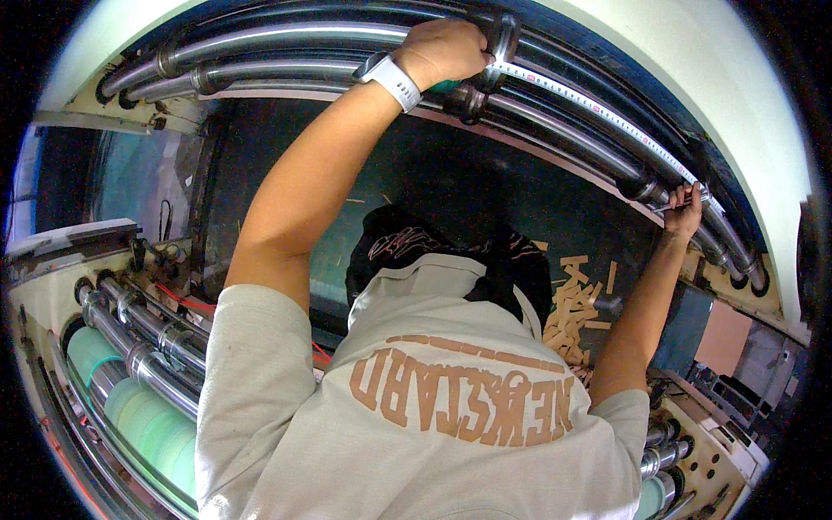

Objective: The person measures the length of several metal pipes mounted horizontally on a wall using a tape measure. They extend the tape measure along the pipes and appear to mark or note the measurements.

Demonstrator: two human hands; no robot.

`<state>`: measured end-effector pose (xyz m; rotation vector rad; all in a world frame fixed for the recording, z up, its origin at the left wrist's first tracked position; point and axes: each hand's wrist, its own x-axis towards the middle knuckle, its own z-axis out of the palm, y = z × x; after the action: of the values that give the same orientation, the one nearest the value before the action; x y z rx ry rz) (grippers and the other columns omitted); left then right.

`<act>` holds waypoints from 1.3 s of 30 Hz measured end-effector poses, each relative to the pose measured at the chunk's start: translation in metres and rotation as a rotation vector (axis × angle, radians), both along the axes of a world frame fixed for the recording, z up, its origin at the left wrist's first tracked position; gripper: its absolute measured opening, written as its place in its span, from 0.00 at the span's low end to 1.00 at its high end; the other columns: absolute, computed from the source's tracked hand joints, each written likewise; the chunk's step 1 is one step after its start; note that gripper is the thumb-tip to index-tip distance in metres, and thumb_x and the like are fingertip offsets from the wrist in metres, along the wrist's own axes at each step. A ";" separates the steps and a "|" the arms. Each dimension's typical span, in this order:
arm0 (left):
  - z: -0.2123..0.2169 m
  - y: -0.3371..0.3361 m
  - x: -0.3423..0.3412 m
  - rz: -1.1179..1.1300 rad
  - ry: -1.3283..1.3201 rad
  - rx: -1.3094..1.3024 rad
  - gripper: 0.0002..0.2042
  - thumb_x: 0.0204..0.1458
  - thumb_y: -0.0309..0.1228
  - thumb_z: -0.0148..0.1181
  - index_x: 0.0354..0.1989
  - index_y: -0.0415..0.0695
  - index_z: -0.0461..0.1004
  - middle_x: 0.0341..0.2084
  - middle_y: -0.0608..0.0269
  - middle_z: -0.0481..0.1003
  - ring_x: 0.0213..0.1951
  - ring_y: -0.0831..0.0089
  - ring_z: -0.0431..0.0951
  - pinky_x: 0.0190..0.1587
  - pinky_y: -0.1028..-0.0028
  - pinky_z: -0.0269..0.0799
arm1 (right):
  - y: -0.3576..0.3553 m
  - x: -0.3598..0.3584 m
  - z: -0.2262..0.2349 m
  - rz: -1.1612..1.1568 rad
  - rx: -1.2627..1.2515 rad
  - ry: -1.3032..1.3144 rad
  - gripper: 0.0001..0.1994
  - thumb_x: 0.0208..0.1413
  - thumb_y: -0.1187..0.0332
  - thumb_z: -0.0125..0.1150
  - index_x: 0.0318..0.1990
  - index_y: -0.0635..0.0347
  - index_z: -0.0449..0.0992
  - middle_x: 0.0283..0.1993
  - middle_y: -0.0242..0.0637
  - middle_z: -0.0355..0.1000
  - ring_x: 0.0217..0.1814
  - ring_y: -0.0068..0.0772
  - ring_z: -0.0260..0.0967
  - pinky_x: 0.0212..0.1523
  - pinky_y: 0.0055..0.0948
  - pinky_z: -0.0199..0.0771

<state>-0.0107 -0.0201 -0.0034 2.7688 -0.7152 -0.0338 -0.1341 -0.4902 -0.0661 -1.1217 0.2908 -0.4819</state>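
A white measuring tape point(598, 111) with red and black marks is stretched along steel shafts at the far side of a machine. My left hand point(444, 54), a pale smartwatch point(388, 80) on its wrist, is closed on the tape's left end beside a dark collar point(503, 39). A bit of green point(445, 87) shows beneath that hand; most of it is hidden. Farther right, my right hand point(685, 211) has its fingers closed round the tape's other end, against the shafts. A thin item sticks out at those fingers, too small to name.
Polished shafts point(286, 39) with collars span the cream machine frame point(763, 95). Brown cardboard scraps point(572, 316) lie on the dark floor to the right of my legs. Behind me at left, green rollers point(156, 425) and more shafts sit close to my body.
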 end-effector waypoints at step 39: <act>0.006 -0.002 -0.006 0.042 0.005 0.009 0.14 0.45 0.42 0.49 0.31 0.48 0.76 0.31 0.55 0.74 0.36 0.57 0.74 0.42 0.63 0.69 | 0.009 0.000 0.005 -0.073 0.042 0.015 0.12 0.54 0.64 0.51 0.22 0.59 0.66 0.19 0.27 0.60 0.16 0.18 0.46 0.15 0.20 0.45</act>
<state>-0.0163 -0.0218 0.0023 2.7905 -0.6569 -0.0361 -0.1345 -0.4810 -0.0608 -1.0769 0.3541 -0.5295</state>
